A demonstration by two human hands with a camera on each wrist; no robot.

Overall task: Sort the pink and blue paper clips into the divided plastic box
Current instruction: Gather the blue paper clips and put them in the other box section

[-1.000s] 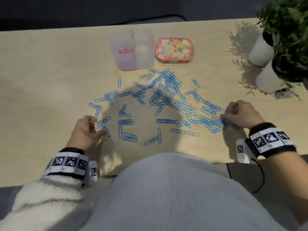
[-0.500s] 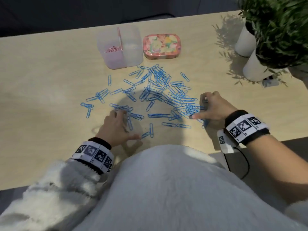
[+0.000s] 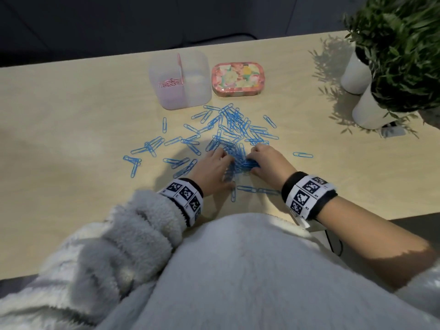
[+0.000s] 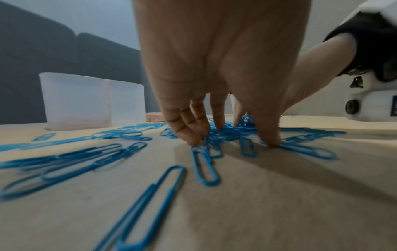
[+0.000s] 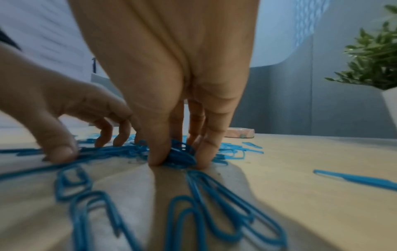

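Hands, our left hand [image 3: 212,169] and right hand [image 3: 269,163], curl around a bunched heap of blue paper clips [image 3: 239,160] on the table [image 3: 71,110] before the divided plastic box [image 3: 181,79]; light, slippery and tangle-prone, they are probably best scooped from beneath.

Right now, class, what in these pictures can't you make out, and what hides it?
- Box, head view: cloudy walls and distance blur the pink clips; no count.
- Tin, left wrist view: mostly behind the left hand.
- Plant, head view: cut by the frame edge.
- Blue clips under the right hand: fingers cover them.
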